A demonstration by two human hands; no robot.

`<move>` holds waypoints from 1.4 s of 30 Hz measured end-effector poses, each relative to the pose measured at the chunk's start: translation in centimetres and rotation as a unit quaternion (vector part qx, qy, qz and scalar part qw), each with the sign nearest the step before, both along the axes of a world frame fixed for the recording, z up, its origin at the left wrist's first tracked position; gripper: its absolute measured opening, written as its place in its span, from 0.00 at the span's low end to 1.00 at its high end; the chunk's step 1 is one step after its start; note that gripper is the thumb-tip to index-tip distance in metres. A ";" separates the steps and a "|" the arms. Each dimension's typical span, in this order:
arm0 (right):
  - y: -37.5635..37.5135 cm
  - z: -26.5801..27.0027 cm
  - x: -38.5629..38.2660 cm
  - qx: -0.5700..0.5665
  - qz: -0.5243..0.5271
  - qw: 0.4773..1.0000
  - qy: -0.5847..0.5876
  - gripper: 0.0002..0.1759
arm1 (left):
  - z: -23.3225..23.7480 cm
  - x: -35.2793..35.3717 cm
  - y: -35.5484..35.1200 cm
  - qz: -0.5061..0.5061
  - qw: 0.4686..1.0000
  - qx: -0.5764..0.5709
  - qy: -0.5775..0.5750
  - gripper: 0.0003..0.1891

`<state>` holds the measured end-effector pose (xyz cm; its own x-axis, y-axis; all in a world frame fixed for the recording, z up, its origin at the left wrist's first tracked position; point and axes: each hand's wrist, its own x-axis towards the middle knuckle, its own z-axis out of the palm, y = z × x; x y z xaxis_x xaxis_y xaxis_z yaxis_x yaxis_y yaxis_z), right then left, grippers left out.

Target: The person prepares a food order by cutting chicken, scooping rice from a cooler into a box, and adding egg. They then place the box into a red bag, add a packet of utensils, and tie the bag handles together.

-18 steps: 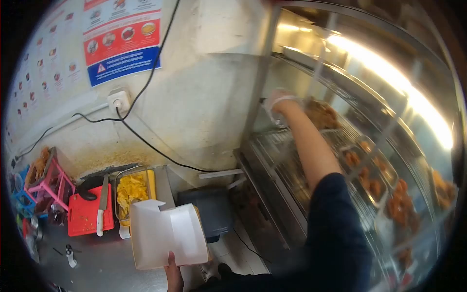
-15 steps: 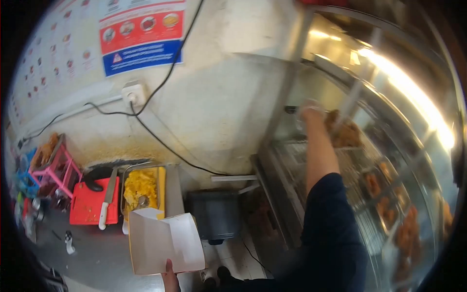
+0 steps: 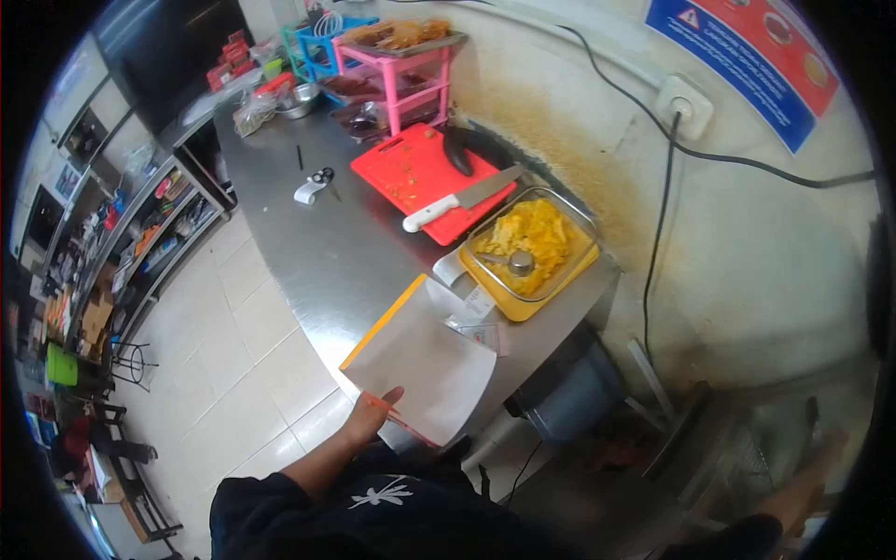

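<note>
My left hand (image 3: 373, 414) grips the lower edge of an open paper box (image 3: 429, 364), white inside with a yellow edge, its thumb over the rim. The box is over the front corner of the steel counter (image 3: 317, 238). Beyond it, a metal tray of yellow food (image 3: 534, 233) with a round-ended utensil in it rests on a yellow board. A white-handled knife (image 3: 467, 198) lies on the red cutting board (image 3: 401, 173). At the far lower right, my right hand (image 3: 826, 453) is blurred near a dark upright handle; its fingers cannot be made out.
A pink rack (image 3: 397, 84) with fried food on top stands against the wall at the counter's back. A grey bin (image 3: 574, 387) is below the counter's right end. A cable hangs from the wall socket (image 3: 684, 107). Shelves (image 3: 159, 233) line the left side.
The view has swung left, bringing the counter to the middle and taking most of the glass food case out of sight. My left hand still holds the box.
</note>
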<state>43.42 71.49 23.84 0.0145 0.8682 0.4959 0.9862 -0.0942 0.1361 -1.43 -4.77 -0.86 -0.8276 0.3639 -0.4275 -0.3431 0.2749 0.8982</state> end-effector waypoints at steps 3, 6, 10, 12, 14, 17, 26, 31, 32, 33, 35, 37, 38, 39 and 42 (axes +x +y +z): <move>-1.4 0.7 0.5 0.024 0.006 0.999 0.036 0.22 | -0.1 -2.1 -2.9 0.115 0.990 0.075 -0.039 0.19; -4.4 0.1 -1.7 0.093 0.050 0.990 0.091 0.23 | -0.9 -6.6 -5.5 0.203 0.975 0.086 0.024 0.20; -12.6 -1.3 -9.4 0.212 0.183 0.937 0.206 0.24 | -5.9 -15.6 -11.4 0.249 0.964 0.094 0.032 0.18; -18.8 -2.2 -14.9 0.236 0.266 0.892 0.278 0.25 | -7.9 -20.7 -12.8 0.223 0.971 0.075 0.038 0.18; -25.7 -3.8 -21.5 0.199 0.340 0.836 0.383 0.25 | -9.6 -25.3 -13.7 0.181 0.980 0.062 0.057 0.18; -36.3 -6.4 -33.2 0.058 0.434 0.699 0.566 0.26 | -8.9 -30.8 -14.0 0.129 0.989 0.036 0.059 0.20; -57.3 -14.0 -75.3 -0.292 0.627 0.526 0.494 0.29 | -5.4 -37.0 -20.3 -0.251 0.931 -0.076 0.252 0.42; -60.5 -19.7 -86.5 -0.079 0.623 0.768 0.127 0.35 | -3.5 -38.9 -22.7 -0.306 0.919 -0.128 0.211 0.54; -62.3 -19.9 -87.2 -0.154 0.595 0.788 0.038 0.34 | -2.4 -39.5 -22.7 -0.317 0.933 -0.121 0.122 0.54; -63.1 -20.1 -87.6 -0.228 0.557 0.797 -0.051 0.34 | -1.9 -39.9 -22.7 -0.321 0.932 -0.118 0.119 0.54; -61.7 -19.8 -89.0 -0.172 0.576 0.790 -0.121 0.37 | -1.4 -40.3 -22.4 -0.321 0.932 -0.068 0.155 0.55; -60.2 -17.6 -91.6 -0.267 0.469 0.787 -0.297 0.32 | 1.1 -41.4 -21.3 -0.342 0.931 -0.065 0.108 0.55; -58.4 -18.5 -91.9 -0.272 0.466 0.787 -0.300 0.32 | 2.6 -41.7 -20.6 -0.338 0.933 -0.035 0.120 0.55; -55.8 -19.8 -91.9 -0.242 0.490 0.819 -0.173 0.34 | 3.6 -42.0 -19.8 -0.332 0.934 -0.005 0.135 0.54; -54.1 -21.5 -94.1 -0.276 0.416 0.866 -0.020 0.37 | 4.9 -42.5 -17.0 -0.358 0.896 0.022 0.261 0.52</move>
